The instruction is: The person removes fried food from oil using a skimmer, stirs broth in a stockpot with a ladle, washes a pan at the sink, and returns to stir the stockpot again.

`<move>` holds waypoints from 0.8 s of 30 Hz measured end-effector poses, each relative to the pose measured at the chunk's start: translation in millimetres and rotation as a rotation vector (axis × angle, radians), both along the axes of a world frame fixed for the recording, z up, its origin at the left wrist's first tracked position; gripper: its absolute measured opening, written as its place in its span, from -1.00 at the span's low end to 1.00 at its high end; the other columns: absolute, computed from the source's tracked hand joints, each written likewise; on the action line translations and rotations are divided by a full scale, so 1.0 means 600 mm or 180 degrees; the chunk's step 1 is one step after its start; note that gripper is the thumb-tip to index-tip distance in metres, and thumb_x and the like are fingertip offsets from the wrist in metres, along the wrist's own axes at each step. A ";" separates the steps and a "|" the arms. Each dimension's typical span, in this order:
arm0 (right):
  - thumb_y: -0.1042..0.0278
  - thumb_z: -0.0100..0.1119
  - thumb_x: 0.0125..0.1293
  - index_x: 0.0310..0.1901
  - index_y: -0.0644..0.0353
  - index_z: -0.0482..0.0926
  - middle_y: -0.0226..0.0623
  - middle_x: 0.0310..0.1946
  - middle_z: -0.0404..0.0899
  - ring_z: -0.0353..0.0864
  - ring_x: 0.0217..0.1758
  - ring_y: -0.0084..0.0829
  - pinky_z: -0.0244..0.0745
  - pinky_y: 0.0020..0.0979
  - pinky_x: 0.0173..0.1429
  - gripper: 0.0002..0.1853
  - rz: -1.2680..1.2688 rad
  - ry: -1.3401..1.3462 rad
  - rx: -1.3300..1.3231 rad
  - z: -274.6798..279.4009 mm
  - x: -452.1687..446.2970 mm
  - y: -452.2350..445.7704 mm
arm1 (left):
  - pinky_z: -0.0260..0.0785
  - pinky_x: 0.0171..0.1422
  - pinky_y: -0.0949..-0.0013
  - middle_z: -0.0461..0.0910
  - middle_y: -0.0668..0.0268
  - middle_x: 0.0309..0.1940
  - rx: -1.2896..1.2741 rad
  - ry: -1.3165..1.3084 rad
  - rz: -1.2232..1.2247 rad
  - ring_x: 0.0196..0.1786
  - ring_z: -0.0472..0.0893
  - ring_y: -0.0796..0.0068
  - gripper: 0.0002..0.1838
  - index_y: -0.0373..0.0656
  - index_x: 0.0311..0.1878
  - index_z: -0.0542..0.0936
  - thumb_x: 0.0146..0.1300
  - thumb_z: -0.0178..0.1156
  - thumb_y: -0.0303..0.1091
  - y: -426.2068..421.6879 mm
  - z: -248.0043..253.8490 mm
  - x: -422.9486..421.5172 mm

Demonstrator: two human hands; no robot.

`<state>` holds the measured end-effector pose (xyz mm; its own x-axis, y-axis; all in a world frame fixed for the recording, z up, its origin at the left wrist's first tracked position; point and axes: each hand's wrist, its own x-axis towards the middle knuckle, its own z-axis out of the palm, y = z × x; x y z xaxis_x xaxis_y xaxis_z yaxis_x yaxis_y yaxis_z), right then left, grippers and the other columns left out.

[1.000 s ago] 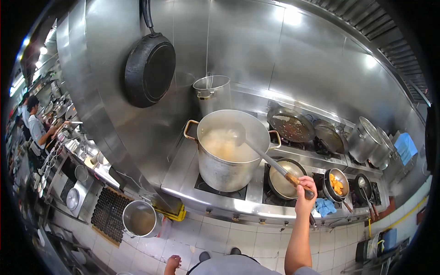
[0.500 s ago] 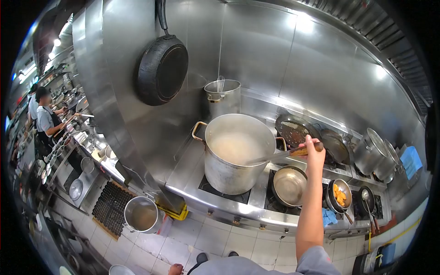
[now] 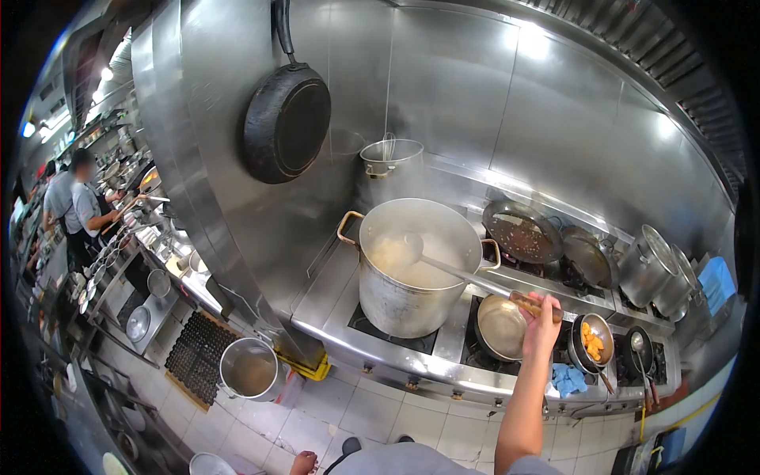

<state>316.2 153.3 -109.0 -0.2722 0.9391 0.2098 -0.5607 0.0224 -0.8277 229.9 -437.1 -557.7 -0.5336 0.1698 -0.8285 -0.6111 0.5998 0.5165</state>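
The person's R grip (image 3: 543,317) is clamped on the wooden handle (image 3: 522,302) of a long metal ladle (image 3: 459,273); the L grip (image 3: 304,464), at the bottom edge, is partly cut off, so can't tell if it's apart or together. The ladle slants over the right side of a big, deep stockpot (image 3: 404,305), its round bowl inside at the cloudy, pale liquid (image 3: 439,252); can't tell if the shaft touches the rim or how full the bowl is. Handling: prob. manageable empty, front-heavy once filled, w/ the long shaft adding leverage; stiff, not fragile. Best hold = the wood, well back; metal likely hot, wood maybe slick if wet.

Stockpot is round, scuffed dull metal w/ two brass-toned loops; prob. v. heavy, so a lift wants both loops & some cloth. It stands on a s/s stove (image 3: 317,299), smooth & shiny like the wall (image 3: 451,95) behind. Under the ladle sits a shallow frying pan (image 3: 499,331), smooth inside; farther right, another pan (image 3: 604,331) w/ soft-looking orange chunks (image 3: 590,344) & a crumpled blue cloth (image 3: 568,380) near it. A black pan (image 3: 286,127) hangs up left, matte, rough & prob. hefty
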 end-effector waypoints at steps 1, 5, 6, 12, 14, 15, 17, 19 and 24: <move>0.23 0.15 0.30 -0.20 0.10 0.43 -0.18 -0.17 0.56 0.57 -0.06 -0.32 0.57 -0.28 -0.12 -0.83 0.0014 0.0062 0.0169 -0.010 0.007 -0.008 | 0.44 -0.55 0.40 0.61 0.24 -0.36 0.0000 0.0019 -0.0037 -0.51 0.61 0.41 -0.65 -0.20 0.02 0.47 0.20 0.06 -0.26 0.002 0.000 -0.004; 0.35 0.23 0.22 -0.26 0.17 0.46 -0.11 -0.11 0.55 0.50 0.05 -0.30 0.43 -0.24 0.11 -0.84 0.0060 -0.0120 0.0974 -0.013 0.030 -0.051 | 0.44 -0.56 0.40 0.62 0.24 -0.36 -0.0031 0.0085 -0.0080 -0.53 0.61 0.40 -0.66 -0.20 0.02 0.47 0.20 0.08 -0.27 0.016 0.020 -0.007; 0.38 0.25 0.19 -0.27 0.20 0.48 -0.10 -0.11 0.55 0.50 0.05 -0.29 0.38 -0.25 0.16 -0.84 -0.0010 -0.0376 0.1372 -0.014 0.035 -0.057 | 0.43 -0.57 0.40 0.62 0.24 -0.36 -0.0023 0.0067 -0.0069 -0.53 0.61 0.40 -0.66 -0.19 0.02 0.46 0.20 0.08 -0.27 0.017 0.021 -0.009; 0.56 0.32 -0.03 -0.38 0.28 0.54 -0.13 -0.15 0.58 0.55 -0.03 -0.31 0.39 -0.34 0.12 -0.83 -0.0022 -0.1298 0.2522 0.043 0.015 -0.100 | 0.41 -0.58 0.41 0.62 0.23 -0.37 -0.0035 0.0060 -0.0133 -0.54 0.60 0.42 -0.65 -0.17 0.04 0.45 0.21 0.09 -0.26 0.036 0.033 -0.023; 0.54 0.33 -0.04 -0.41 0.29 0.53 -0.15 -0.23 0.60 0.58 -0.13 -0.33 0.45 -0.38 0.02 -0.84 -0.0057 -0.1616 0.3081 0.072 0.000 -0.097 | 0.41 -0.58 0.41 0.62 0.23 -0.37 -0.0073 0.0024 -0.0111 -0.53 0.60 0.42 -0.65 -0.17 0.04 0.45 0.21 0.09 -0.26 0.043 0.037 -0.025; 0.51 0.33 -0.04 -0.43 0.30 0.53 -0.17 -0.30 0.60 0.59 -0.22 -0.37 0.46 -0.44 -0.05 -0.84 -0.0153 -0.1536 0.3066 0.092 -0.012 -0.096 | 0.42 -0.57 0.42 0.62 0.23 -0.37 -0.0058 0.0055 -0.0092 -0.52 0.60 0.43 -0.66 -0.17 0.04 0.45 0.22 0.09 -0.26 0.044 0.036 -0.024; 0.41 0.32 0.07 -0.44 0.28 0.54 -0.27 -0.35 0.60 0.58 -0.28 -0.47 0.47 -0.50 -0.19 -0.84 -0.0144 -0.1446 0.2548 0.104 -0.034 -0.062 | 0.42 -0.57 0.42 0.62 0.23 -0.36 -0.0039 0.0086 -0.0063 -0.52 0.60 0.43 -0.66 -0.17 0.04 0.45 0.23 0.09 -0.26 0.047 0.037 -0.021; 0.26 0.30 0.16 -0.45 0.26 0.54 -0.35 -0.41 0.59 0.57 -0.32 -0.52 0.46 -0.51 -0.28 -0.76 -0.0212 -0.1571 0.2224 0.133 -0.059 -0.017 | 0.42 -0.56 0.42 0.62 0.25 -0.36 -0.0048 0.0129 -0.0191 -0.51 0.59 0.44 -0.68 -0.16 0.03 0.46 0.24 0.08 -0.27 0.045 0.034 -0.018; -0.05 0.23 0.20 -0.39 0.13 0.52 -0.35 -0.46 0.58 0.58 -0.43 -0.51 0.49 -0.45 -0.45 -0.63 -0.0050 -0.1524 0.0912 0.164 -0.113 0.053 | 0.41 -0.56 0.40 0.62 0.25 -0.35 0.0004 0.0057 -0.0022 -0.50 0.59 0.42 -0.68 -0.15 0.03 0.46 0.25 0.07 -0.26 0.017 -0.004 0.004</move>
